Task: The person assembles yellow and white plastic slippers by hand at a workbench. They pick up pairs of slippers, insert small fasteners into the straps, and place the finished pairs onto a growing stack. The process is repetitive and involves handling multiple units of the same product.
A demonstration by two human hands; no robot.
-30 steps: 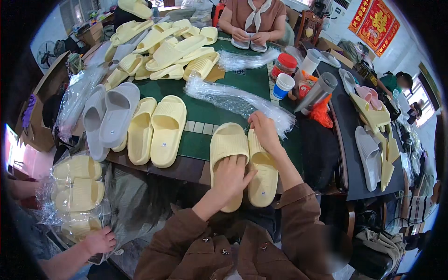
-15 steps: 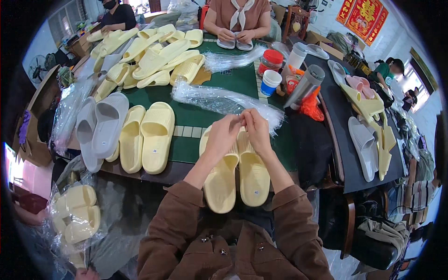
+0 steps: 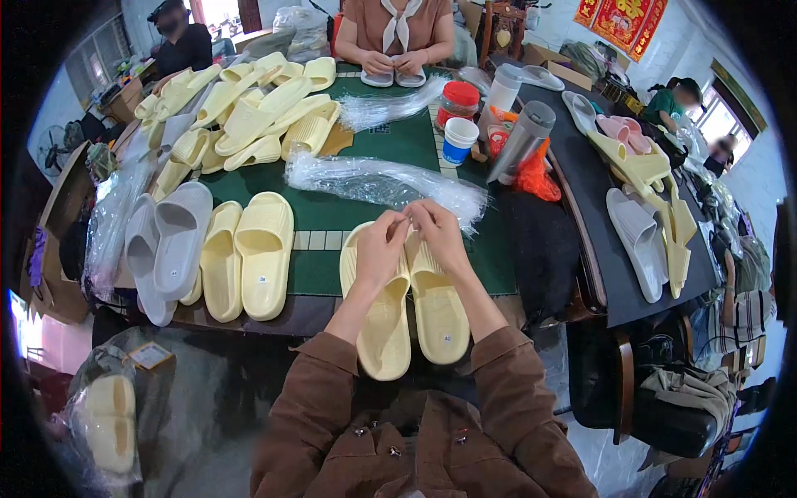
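Observation:
A pair of pale yellow slide slippers, the left slipper [image 3: 384,336] and the right slipper [image 3: 441,324], rests at the table's near edge, heels toward me. Over their toe straps my left hand [image 3: 378,251] and my right hand [image 3: 437,238] meet, fingertips pinched together. Whatever lies between the fingertips is too small to make out. Just beyond my hands lies a bundle of clear plastic strands [image 3: 374,178]. Left of my hands stand another yellow pair [image 3: 264,257] and a grey pair [image 3: 183,241], side by side.
Yellow slippers [image 3: 266,112] are heaped at the far left. A white-and-blue tub [image 3: 459,141], a red-lidded jar [image 3: 457,101] and a grey flask [image 3: 525,137] stand right of centre. A co-worker [image 3: 397,37] opposite handles grey slippers. Bagged slippers [image 3: 110,423] are at lower left.
My hands stay pinched together over the slippers, with little visible movement. The whole view has shifted slightly. At lower left, the bagged slippers have moved lower and the other person's hand is gone.

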